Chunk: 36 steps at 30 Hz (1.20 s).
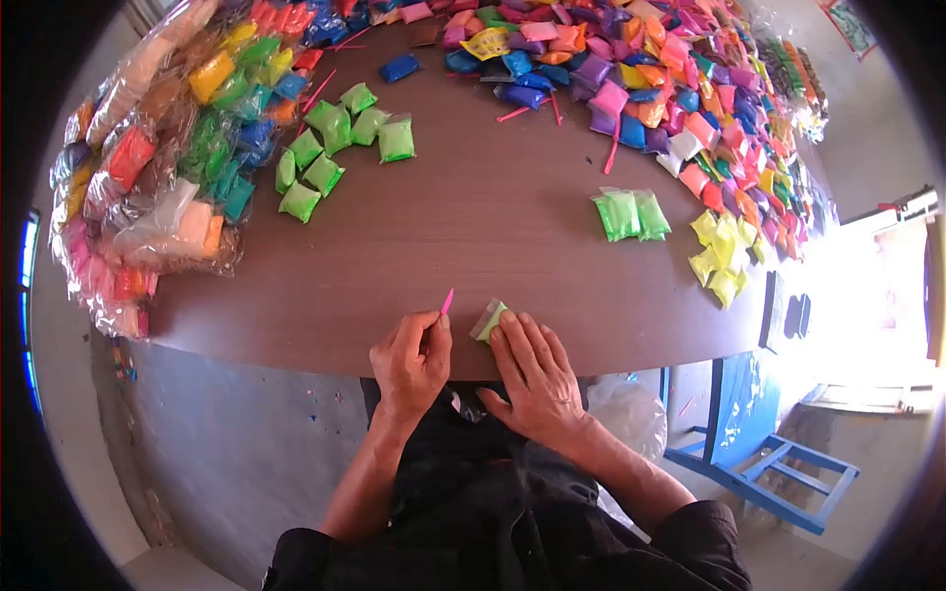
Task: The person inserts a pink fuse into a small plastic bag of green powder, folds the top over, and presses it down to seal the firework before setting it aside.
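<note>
My left hand [412, 361] is closed, pinching a thin pink plastic stick [447, 300] whose tip points up and away from me. Fingers stretched out flat, my right hand [537, 379] rests on a small green packet [487, 322] near the table's front edge. Part of that packet is hidden under the fingers; its clear plastic edge shows on the left. Farther off to the right lie green packets [631, 215] side by side. Several more green packets [333, 128] are spread out at the back left.
A big heap of multicoloured packets [670, 74] covers the table's back right, with yellow-green packets [724, 258] at its near end. Bagged packets [177, 177] are piled along the left. Pink sticks [612, 145] lie near the heap. A blue stool [778, 473] stands right, below the brown table [414, 236].
</note>
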### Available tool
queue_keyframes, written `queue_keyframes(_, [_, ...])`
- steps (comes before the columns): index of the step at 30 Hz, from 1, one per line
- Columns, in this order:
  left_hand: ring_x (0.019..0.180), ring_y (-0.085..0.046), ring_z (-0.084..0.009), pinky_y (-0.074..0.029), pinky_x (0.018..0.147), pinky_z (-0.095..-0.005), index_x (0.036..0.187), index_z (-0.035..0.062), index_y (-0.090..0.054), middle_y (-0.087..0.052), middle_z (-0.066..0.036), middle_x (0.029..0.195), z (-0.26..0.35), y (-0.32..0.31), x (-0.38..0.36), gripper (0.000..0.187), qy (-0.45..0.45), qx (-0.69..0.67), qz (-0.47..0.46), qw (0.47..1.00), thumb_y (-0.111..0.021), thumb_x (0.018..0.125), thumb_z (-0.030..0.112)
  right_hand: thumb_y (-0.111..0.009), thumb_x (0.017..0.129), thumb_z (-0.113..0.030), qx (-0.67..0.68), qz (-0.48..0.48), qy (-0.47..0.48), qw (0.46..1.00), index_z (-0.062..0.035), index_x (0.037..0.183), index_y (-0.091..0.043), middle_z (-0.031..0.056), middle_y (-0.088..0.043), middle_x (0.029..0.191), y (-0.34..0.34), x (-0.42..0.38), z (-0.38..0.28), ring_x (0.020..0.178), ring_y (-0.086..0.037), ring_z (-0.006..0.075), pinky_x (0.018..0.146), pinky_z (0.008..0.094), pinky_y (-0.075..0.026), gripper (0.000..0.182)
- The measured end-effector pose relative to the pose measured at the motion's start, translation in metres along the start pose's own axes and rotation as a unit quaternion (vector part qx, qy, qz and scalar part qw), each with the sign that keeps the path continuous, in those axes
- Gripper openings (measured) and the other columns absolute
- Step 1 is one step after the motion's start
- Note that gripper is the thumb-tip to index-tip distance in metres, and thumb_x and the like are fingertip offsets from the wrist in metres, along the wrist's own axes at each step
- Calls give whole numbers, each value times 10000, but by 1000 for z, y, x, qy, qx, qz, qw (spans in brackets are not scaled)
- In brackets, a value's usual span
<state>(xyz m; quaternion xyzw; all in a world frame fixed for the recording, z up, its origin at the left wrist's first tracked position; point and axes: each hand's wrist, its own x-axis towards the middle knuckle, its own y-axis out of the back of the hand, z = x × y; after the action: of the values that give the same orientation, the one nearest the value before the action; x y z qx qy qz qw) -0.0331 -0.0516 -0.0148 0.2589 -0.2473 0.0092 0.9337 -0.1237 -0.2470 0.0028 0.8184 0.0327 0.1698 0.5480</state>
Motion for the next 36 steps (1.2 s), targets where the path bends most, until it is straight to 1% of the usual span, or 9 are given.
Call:
queue_keyframes(3, [609, -691, -205, -523, 564, -319, 1014, 13, -723, -698, -131, 754, 4, 1, 0, 78, 18, -7, -3, 1000, -799, 1005, 27, -857, 874, -341, 6, -4, -5, 1000, 26, 1593, -543, 224, -453, 1711, 6, 0, -1, 1572, -468, 392, 1284, 555, -379, 866])
queue_keyframes(9, [644, -726, -246, -559, 591, -357, 994, 14, -746, -733, -147, 807, 19, 13, 4, 60, 48, -14, -48, 998, -801, 997, 36, -882, 824, -275, -24, 22, 3, 999, 11, 1526, -606, 199, -546, 1625, 10, 4, -6, 1513, -534, 383, 1244, 557, -424, 806])
queue_keyframes(12, [674, -740, -298, -570, 597, -402, 980, 47, -767, -748, -131, 842, 27, 4, 5, 36, -14, 17, -36, 999, -802, 976, 54, -854, 847, -263, -35, 24, 9, 999, 19, 1518, -591, 193, -550, 1572, 13, 8, -8, 1499, -514, 359, 1256, 538, -395, 775])
queue_keyframes(18, [720, -730, -379, -573, 621, -478, 967, 96, -774, -734, -102, 847, 30, -9, 5, 36, -34, 84, -95, 991, -777, 980, 129, -859, 813, -228, -25, 35, 15, 999, 30, 1487, -607, 184, -589, 1511, 17, 12, -8, 1449, -548, 351, 1209, 530, -429, 764])
queue_keyframes(21, [766, -742, -393, -576, 654, -449, 975, 48, -782, -756, -152, 885, 29, -9, 10, 59, -20, 96, -125, 987, -791, 977, 106, -871, 771, -216, -15, 47, 13, 999, 19, 1451, -638, 190, -607, 1529, 14, 13, -6, 1436, -583, 370, 1176, 541, -468, 757])
queue_keyframes(27, [766, -731, -406, -550, 644, -457, 929, 42, -745, -727, -177, 849, 23, -11, 34, 81, -15, 113, -152, 982, -775, 978, 98, -868, 757, -214, -4, 49, 15, 999, 33, 1427, -637, 194, -617, 1490, 16, 16, -6, 1404, -591, 370, 1151, 538, -480, 750])
queue_keyframes(30, [759, -732, -402, -544, 639, -456, 904, 32, -732, -725, -179, 847, 28, -10, 38, 100, -18, 62, -138, 988, -773, 974, 91, -863, 758, -213, 0, 54, 9, 998, 32, 1429, -636, 195, -616, 1486, 14, 16, -5, 1398, -592, 370, 1149, 530, -484, 749])
queue_keyframes(33, [741, -728, -387, -543, 638, -452, 893, 23, -731, -724, -178, 840, 25, -11, 34, 101, -18, 56, -173, 983, -780, 965, 74, -860, 759, -210, -4, 64, 13, 998, 29, 1431, -636, 195, -618, 1481, 13, 16, -5, 1394, -594, 373, 1145, 521, -488, 748])
queue_keyframes(36, [794, -718, -415, -554, 672, -499, 894, 49, -727, -737, -145, 861, 25, -12, 44, 117, 3, 108, -167, 980, -747, 983, 122, -831, 801, -203, -3, 48, 20, 999, 61, 1440, -632, 195, -613, 1472, 19, 17, -6, 1394, -578, 349, 1146, 491, -474, 720])
